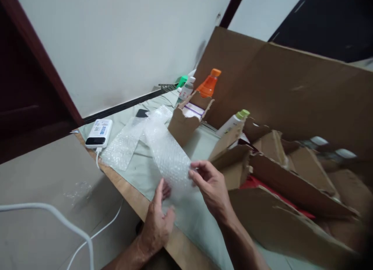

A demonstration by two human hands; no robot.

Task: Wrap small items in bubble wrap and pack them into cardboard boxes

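A long strip of clear bubble wrap [169,155] lies across the cloth-covered table [136,202]. My left hand [157,219] grips its near end, thumb up and fingers curled round the wrap. My right hand [211,184] pinches the strip's right edge between thumb and fingertips. A second sheet of bubble wrap [125,145] lies flat further left.
A white power bank [99,133] with a white cable [58,219] sits at the table's far left. A small open carton [186,120], an orange-capped bottle [209,83], a green-capped white bottle [234,122] and torn cardboard boxes [279,172] crowd the right. A large cardboard sheet [291,87] stands behind.
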